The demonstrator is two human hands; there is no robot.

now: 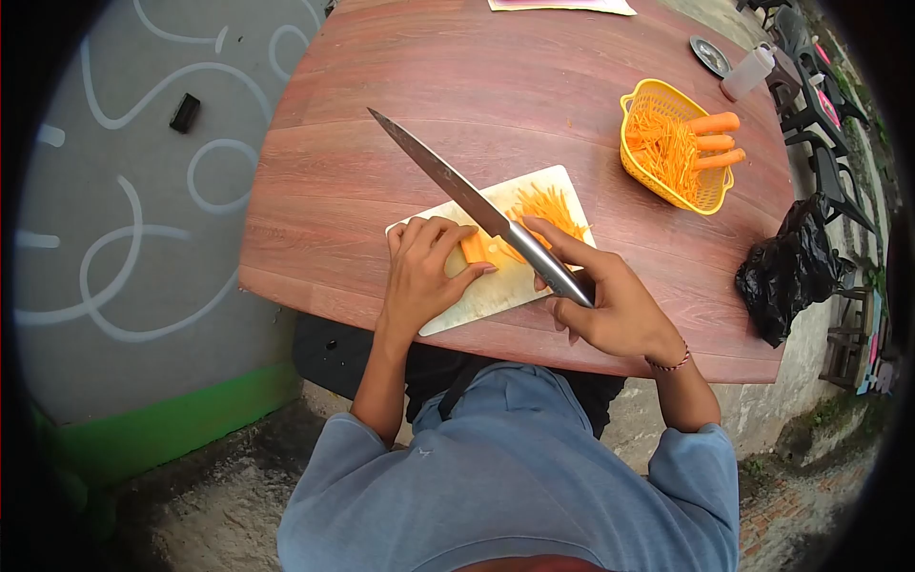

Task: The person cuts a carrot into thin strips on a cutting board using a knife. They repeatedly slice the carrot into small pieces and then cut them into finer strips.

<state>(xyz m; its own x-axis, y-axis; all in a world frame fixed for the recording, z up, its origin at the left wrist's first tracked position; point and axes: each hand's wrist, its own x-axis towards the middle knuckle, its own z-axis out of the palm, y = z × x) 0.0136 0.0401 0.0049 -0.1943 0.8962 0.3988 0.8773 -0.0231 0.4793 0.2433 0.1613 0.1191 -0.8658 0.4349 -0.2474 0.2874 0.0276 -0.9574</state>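
Observation:
On a white cutting board point(486, 296), my left hand point(427, 259) grips a short piece of carrot point(473, 249) between thumb and fingers. My right hand point(610, 296) is closed around the metal handle of a large kitchen knife point(448, 178). The blade slants up and to the left above the board, apart from the carrot piece, its tip past the board's far edge. A pile of thin carrot strips point(548, 212) lies on the board's right side, partly behind the knife.
A yellow plastic basket point(633, 157) with carrot strips and several whole carrots stands at the right on the wooden table point(381, 86). Beyond it are a squeeze bottle point(748, 73) and a small dark dish point(709, 56). A black plastic bag point(786, 272) hangs at the table's right edge.

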